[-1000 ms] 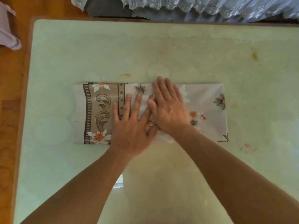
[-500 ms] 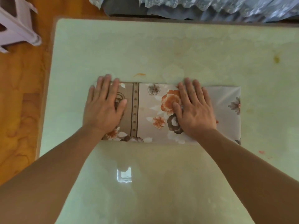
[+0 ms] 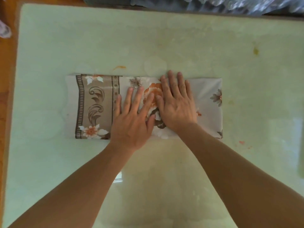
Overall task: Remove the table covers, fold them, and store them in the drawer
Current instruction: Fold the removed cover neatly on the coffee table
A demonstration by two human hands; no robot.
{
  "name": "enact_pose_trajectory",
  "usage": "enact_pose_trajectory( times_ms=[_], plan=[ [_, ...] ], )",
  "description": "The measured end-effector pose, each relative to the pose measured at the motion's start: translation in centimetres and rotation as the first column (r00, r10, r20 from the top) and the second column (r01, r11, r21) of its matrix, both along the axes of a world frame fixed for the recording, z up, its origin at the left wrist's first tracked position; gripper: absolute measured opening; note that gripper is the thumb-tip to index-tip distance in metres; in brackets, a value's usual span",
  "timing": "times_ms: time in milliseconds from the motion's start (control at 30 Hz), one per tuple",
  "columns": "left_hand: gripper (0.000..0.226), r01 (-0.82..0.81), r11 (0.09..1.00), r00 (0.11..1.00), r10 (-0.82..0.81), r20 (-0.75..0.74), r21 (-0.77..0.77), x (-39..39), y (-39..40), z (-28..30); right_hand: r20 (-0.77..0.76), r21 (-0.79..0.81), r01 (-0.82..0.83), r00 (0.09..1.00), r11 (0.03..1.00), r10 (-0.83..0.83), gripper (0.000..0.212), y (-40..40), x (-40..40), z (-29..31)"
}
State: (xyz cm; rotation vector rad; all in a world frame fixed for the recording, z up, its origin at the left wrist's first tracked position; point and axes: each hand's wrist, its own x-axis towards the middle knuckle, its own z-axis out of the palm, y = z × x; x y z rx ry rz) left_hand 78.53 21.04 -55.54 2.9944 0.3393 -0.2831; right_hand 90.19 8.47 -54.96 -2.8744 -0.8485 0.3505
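Note:
A folded table cover [image 3: 92, 106], grey with orange flowers and a brown scroll border, lies as a long flat strip across the middle of the pale green glass table [image 3: 65, 38]. My left hand [image 3: 133, 116] presses flat on the strip's middle, fingers straight and spread. My right hand [image 3: 177, 104] lies flat beside it, a little farther back, thumb close to the left index finger. Both palms hide the large orange flower. No drawer is in view.
Wooden floor [image 3: 6, 89] runs along the table's left edge, with part of a pale plastic stool [image 3: 4, 30] at the upper left. Lacy fabric [image 3: 230, 4] hangs beyond the far edge. Small orange [image 3: 119, 67] and red [image 3: 241, 142] stains mark the glass.
My left hand slid from the strip's left end back to the middle, beside my right hand. The border end is uncovered again. The camera shifted slightly.

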Motion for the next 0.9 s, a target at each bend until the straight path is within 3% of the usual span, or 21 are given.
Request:
enact_pose_trajectory(
  times_ms=[133,367,533,667,767,900],
  plan=[
    [0.079,-0.008,1.000,1.000,0.008,-0.017,0.006,0.1,-0.2,-0.3,-0.071,0.154,-0.022,0.997,0.988,0.034,0.058,1.7,-3.9,0.6],
    [0.066,-0.018,1.000,1.000,0.018,0.007,0.004,0.2,-0.4,0.0,-0.001,-0.127,0.029,1.000,0.992,-0.030,0.069,-10.3,4.1,-0.3],
    [0.066,-0.008,1.000,0.999,0.009,-0.049,0.015,0.4,-0.5,0.3,-0.013,-0.123,0.047,0.999,0.991,-0.049,0.070,-12.2,5.2,-0.7],
    [0.060,-0.127,0.992,0.991,0.127,-0.036,0.010,2.8,-2.9,2.1,0.006,-0.101,0.064,0.998,0.993,-0.064,0.070,-12.0,5.0,-0.6],
    [0.061,0.007,0.998,0.997,-0.002,0.082,-0.070,6.5,-8.0,2.2,0.005,-0.094,0.052,0.999,0.994,-0.051,0.070,-12.1,5.1,-0.8],
    [0.062,0.138,0.984,0.990,-0.132,0.056,-0.111,8.8,-10.6,0.2,0.021,-0.062,0.046,0.999,0.997,-0.045,0.068,-12.4,5.2,-1.0]
  ],
)
